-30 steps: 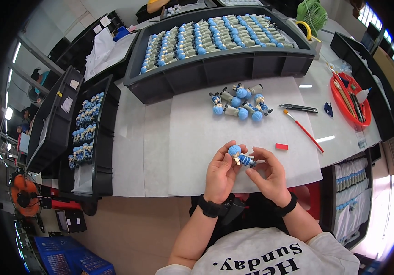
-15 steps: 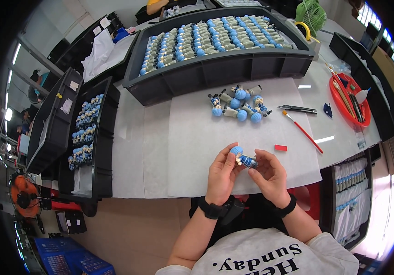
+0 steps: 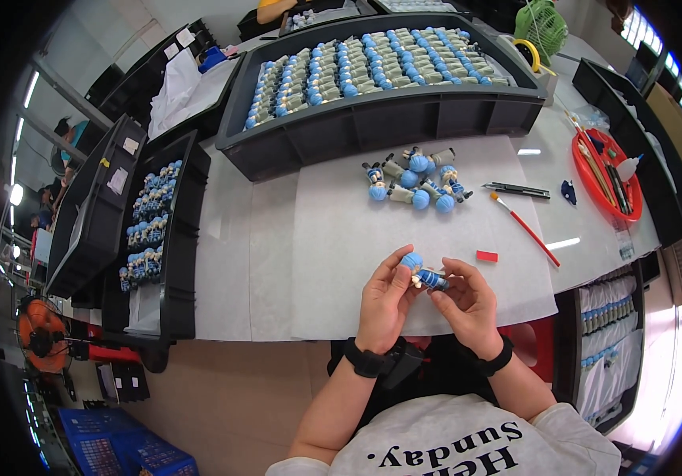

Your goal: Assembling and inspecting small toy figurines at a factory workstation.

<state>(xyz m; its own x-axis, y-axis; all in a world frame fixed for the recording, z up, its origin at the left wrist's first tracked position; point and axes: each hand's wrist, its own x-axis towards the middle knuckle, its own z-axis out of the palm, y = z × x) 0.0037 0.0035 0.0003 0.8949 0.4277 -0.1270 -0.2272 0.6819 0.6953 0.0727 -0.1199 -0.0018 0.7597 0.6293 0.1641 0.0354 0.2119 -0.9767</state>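
Note:
Between both hands, over the near edge of the white paper sheet (image 3: 341,270), I hold a small figurine (image 3: 430,278) with a blue cap and blue striped clothing. The thumb and fingers of my left hand (image 3: 386,300) grip its head end. At the other end, the fingertips of my right hand (image 3: 468,305) pinch its lower part. A small red block (image 3: 487,256) lies on the paper just beyond my right hand. Farther off, several similar figurines (image 3: 420,200) lie in a loose cluster, some blue and some grey-green.
A large black crate (image 3: 380,107) packed with figurine rows stands at the back. Another black tray (image 3: 182,262) of figurines is at left. To the right lie a black craft knife (image 3: 519,190), a red-handled brush (image 3: 527,230) and a red basket (image 3: 633,208) of tools.
Both hands keep their hold on the figurine in nearly the same place. The whole view has shifted very slightly; nothing on the table has visibly been moved.

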